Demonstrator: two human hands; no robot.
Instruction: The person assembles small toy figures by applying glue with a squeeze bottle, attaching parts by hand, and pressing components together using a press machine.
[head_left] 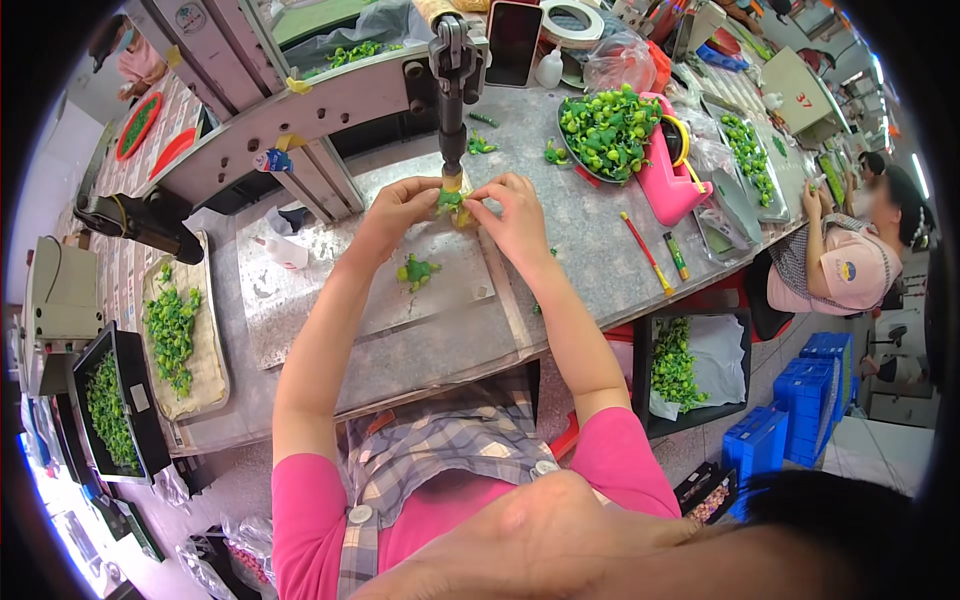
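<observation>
My left hand (400, 207) and my right hand (515, 212) meet at the middle of the bench. Both have their fingertips pinched on a small green piece (450, 200) right under the tip of a dark upright press tool (452, 130). Something yellowish shows by the right fingertips, too small to name. Below the hands, a cluster of similar green and yellow-green pieces (416, 271) lies on the metal plate (380, 310). A few more green pieces (481, 143) lie behind the tool.
To the right stand a heaped bowl of green pieces (610, 130), a pink holder (672, 180), a red brush-like stick (645, 250) and a green tube (676, 255). A white bottle (280, 250) and a tray of pieces (190, 390) are left. A co-worker (850, 250) sits far right.
</observation>
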